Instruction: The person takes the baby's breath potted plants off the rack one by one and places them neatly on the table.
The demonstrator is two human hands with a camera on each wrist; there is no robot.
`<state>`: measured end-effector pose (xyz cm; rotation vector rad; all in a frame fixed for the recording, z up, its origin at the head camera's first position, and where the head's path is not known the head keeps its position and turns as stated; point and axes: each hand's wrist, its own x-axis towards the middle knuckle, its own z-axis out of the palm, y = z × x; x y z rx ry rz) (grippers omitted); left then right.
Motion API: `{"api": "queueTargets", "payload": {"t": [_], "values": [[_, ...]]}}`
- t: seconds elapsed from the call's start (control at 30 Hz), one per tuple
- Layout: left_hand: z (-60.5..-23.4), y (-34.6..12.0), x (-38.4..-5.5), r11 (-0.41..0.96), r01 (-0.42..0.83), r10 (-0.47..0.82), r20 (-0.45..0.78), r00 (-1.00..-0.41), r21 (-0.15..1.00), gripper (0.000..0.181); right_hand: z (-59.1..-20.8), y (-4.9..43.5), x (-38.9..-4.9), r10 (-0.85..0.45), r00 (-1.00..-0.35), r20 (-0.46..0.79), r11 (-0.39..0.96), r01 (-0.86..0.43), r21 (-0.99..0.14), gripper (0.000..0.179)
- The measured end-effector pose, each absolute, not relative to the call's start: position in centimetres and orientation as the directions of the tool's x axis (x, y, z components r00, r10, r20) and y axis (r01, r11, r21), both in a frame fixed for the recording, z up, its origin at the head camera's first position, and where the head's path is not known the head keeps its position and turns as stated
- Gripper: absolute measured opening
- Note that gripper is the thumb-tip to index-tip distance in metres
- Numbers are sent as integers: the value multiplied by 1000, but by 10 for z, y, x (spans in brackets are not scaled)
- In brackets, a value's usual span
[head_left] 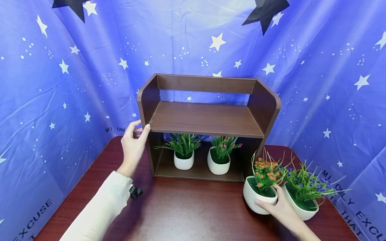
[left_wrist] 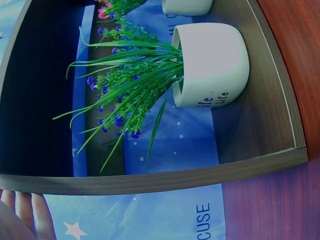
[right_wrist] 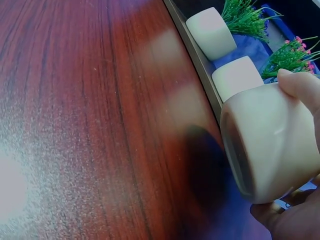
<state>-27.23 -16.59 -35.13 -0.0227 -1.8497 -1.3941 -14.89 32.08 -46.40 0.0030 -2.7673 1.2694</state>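
Observation:
My right hand (head_left: 281, 206) grips the white pot of an orange-flowered artificial plant (head_left: 266, 172), thumb on the near side. The right wrist view shows this pot (right_wrist: 275, 140) with its underside visible and a dark shadow on the table beside it. At the left side board of a brown two-tier shelf (head_left: 205, 117), my left hand (head_left: 134, 142) has its thumb on the front edge and fingers on the outer face. On the lower tier stand a blue-flowered potted plant (head_left: 184, 160) and a pink-flowered one (head_left: 218, 164).
Just right of the right hand, another blue-flowered potted plant (head_left: 301, 201) stands on the reddish-brown table (head_left: 193, 211). A blue curtain (head_left: 187, 43) with stars surrounds the table at the back and sides. Higher up, the shelf's upper tier (head_left: 205, 115) has a raised back rail.

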Motion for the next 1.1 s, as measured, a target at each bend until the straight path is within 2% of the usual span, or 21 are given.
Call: {"api": "queueTargets", "payload": {"t": [0.23, 0.47, 0.6, 0.8, 0.97, 1.1], "values": [[-351, -166, -272, 391, 452, -432, 593, -679, 802, 35, -466, 322, -150, 44, -998, 54, 651, -13, -759, 93], [-351, -167, -272, 379, 465, -427, 597, -680, 800, 33, -469, 321, -148, 24, -995, 100, 636, -62, -769, 95], [-350, -167, -272, 380, 467, -424, 599, -679, 799, 33, -474, 321, -151, -34, -971, 237, 631, -205, -749, 99], [-350, -166, -272, 372, 473, -423, 600, -679, 799, 32, -482, 320, -156, -170, -856, 489, 569, -490, -660, 94], [-350, -166, -272, 372, 480, -420, 606, -676, 794, 33, -483, 321, -159, -231, -808, 542, 559, -566, -607, 84], [-350, -166, -272, 373, 477, -421, 603, -678, 796, 33, -482, 320, -158, -243, -799, 550, 558, -579, -595, 88]]}}
